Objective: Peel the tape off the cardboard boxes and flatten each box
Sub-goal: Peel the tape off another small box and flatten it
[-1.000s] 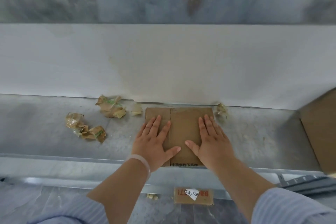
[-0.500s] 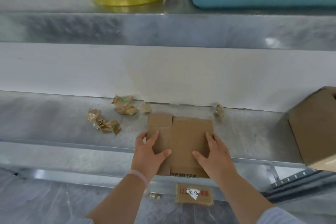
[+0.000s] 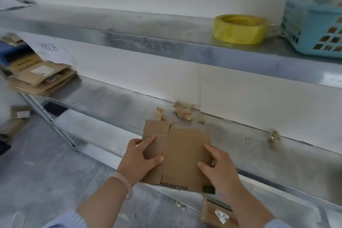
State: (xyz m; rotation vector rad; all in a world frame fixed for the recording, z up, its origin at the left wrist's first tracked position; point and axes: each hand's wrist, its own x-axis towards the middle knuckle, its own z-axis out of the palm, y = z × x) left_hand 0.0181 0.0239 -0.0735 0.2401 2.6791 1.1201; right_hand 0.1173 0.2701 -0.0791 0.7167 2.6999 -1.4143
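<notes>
1. The flattened cardboard box (image 3: 185,155) lies flat-faced between the two hands. Its far end is over the lower shelf (image 3: 111,102) and its near end juts out past the shelf's front edge. Whether the far end rests on the metal cannot be told. A line of dark print and a green mark run along its near edge.
2. The left hand (image 3: 140,159) grips the box's left side. Its thumb and forefinger lie across the top face, and the other fingers are bent at the edge. A pale band (image 3: 124,184) circles the wrist.
3. The right hand (image 3: 217,170) grips the right side, with the thumb on top and the fingers curled at the edge.
4. Just behind the box, crumpled wads of peeled tape (image 3: 183,112) lie near the shelf's back wall. One more wad (image 3: 273,137) sits well off to the right.
5. At the shelf's far left end is a stack of flattened cardboard (image 3: 40,77), with a white sheet of paper (image 3: 50,50) bearing writing above it.
6. On the upper shelf (image 3: 166,42) a yellow tape roll (image 3: 240,28) stands beside a blue basket (image 3: 314,24).
7. On the floor below the hands lies a small box (image 3: 214,213) with a white label.
</notes>
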